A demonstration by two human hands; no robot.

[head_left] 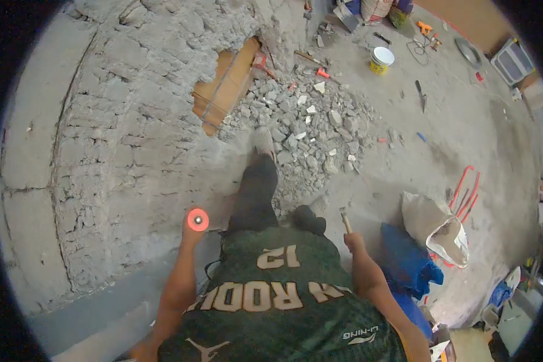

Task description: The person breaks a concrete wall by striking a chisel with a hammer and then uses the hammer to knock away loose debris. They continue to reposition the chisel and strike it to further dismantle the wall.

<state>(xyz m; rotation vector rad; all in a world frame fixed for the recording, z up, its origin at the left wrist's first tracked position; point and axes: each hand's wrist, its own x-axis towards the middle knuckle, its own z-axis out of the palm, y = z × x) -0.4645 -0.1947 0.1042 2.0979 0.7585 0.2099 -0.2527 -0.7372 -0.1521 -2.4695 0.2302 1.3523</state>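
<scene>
My left hand (190, 234) is closed around a chisel (198, 219), seen nearly end-on, with a round red-orange guard about its metal striking end. It is held up close to the rough, chipped concrete wall (120, 157); the chisel's tip is hidden. On the other side of my body, my right hand (354, 242) grips the pale handle of a small hammer (346, 221), its head pointing away from me. Ahead, an irregular hole in the wall shows a brown panel (226, 81) crossed by a thin bar.
Broken rubble (308, 133) lies at the wall's foot, around my feet. A white-lidded bucket (381, 59), a long dark-handled tool (421, 95) and an orange power tool (425, 28) are on the floor. To my right lie a white sack (425, 217), a blue bag (404, 256) and red tubing (466, 193).
</scene>
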